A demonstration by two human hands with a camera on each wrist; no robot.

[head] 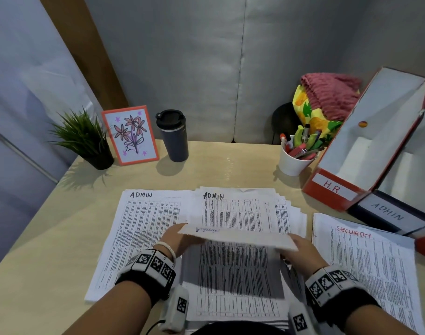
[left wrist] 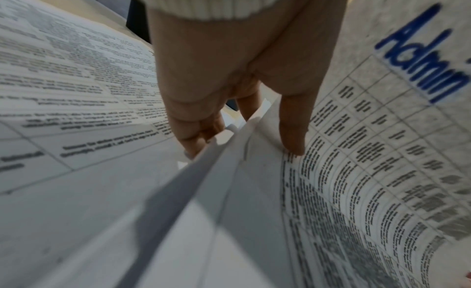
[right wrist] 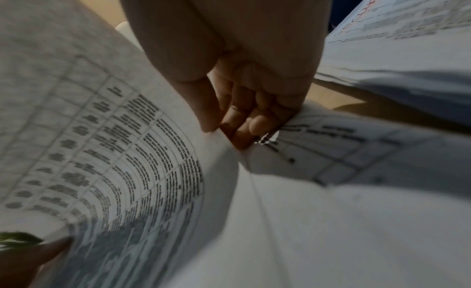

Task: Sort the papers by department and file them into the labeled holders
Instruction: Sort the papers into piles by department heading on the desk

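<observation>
My left hand and right hand pinch the two sides of one printed sheet, lifted and curled above the middle stack. In the left wrist view the sheet is headed "Admin" in blue, with my thumb on its printed face and my fingers behind it. In the right wrist view my thumb and fingers clamp the sheet's edge. An ADMIN pile lies left and a SECURITY pile right. The red H.R. holder and dark ADMIN holder lie at the far right.
Along the back of the desk stand a potted plant, a framed flower drawing, a dark tumbler and a white cup of pens. A colourful bag with a pink cloth sits behind the desk.
</observation>
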